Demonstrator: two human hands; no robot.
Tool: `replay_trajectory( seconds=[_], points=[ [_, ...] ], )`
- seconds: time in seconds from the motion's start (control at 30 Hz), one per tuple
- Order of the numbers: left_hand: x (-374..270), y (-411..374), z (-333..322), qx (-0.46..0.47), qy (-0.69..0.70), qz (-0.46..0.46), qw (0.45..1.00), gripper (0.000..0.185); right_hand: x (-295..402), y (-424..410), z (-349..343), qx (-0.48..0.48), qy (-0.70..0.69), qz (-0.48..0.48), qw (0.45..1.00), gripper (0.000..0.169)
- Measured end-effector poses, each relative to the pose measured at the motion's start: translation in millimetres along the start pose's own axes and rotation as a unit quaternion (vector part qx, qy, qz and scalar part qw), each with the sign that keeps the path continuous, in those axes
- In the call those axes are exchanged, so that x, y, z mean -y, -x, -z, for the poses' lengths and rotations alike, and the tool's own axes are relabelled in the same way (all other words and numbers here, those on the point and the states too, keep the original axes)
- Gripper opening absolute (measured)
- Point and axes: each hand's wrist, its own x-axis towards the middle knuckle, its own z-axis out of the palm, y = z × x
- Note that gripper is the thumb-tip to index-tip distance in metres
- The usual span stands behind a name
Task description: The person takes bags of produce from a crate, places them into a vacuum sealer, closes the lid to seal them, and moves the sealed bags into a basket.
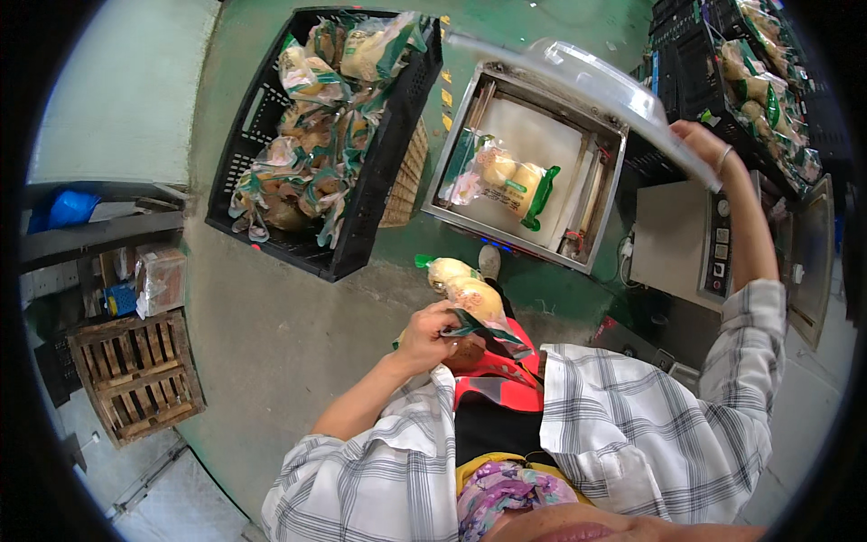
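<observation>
My left hand [430,333] grips the gathered open-looking end of a clear plastic bag [474,297] holding pale yellow round produce, perhaps potatoes. The bag is in front of my waist. With my right hand [704,146] I hold the edge of a transparent lid [609,88], which is raised, tilted and slightly blurred. Beneath the lid is the metal chamber of what looks like a vacuum sealer [467,220]. A similar filled bag [511,179] with a green end lies flat on the white plate inside, its clear end towards the left bar.
A black plastic crate [379,183] full of filled bags stands left of the chamber, beside a wicker basket [410,183]. Rightward are a second machine [670,237] with a control panel and stacked black crates [691,81] with bags. A wooden pallet [135,372] is far left.
</observation>
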Motion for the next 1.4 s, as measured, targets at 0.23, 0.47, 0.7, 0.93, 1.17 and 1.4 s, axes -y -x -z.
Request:
replay_trajectory(
  seconds=[0.23,0.47,0.7,0.93,1.17,1.4],
  points=[
    [-8,-1,3,-0.041,-0.002,0.081,0.996,0.011,-43,49,-261,-0.358,0.13,0.037,0.924,0.049],
    [-1,-13,-5,-0.063,-0.033,0.151,0.986,0.017,-65,10,-377,-0.445,0.119,-0.008,0.888,0.049],
    [-16,-56,-17,-0.089,-0.036,0.204,0.974,0.019,-74,3,-382,-0.419,0.123,-0.013,0.899,0.051],
    [-26,-73,-21,-0.131,-0.048,0.183,0.973,0.018,-71,1,-386,-0.415,0.123,-0.011,0.902,0.054],
    [-45,-86,-28,-0.177,-0.036,0.191,0.965,0.016,-65,4,-385,-0.413,0.115,-0.023,0.903,0.054],
    [-56,-96,-42,-0.238,-0.037,0.19,0.952,0.013,-65,6,-381,-0.402,0.118,-0.022,0.908,0.054]
  ],
)
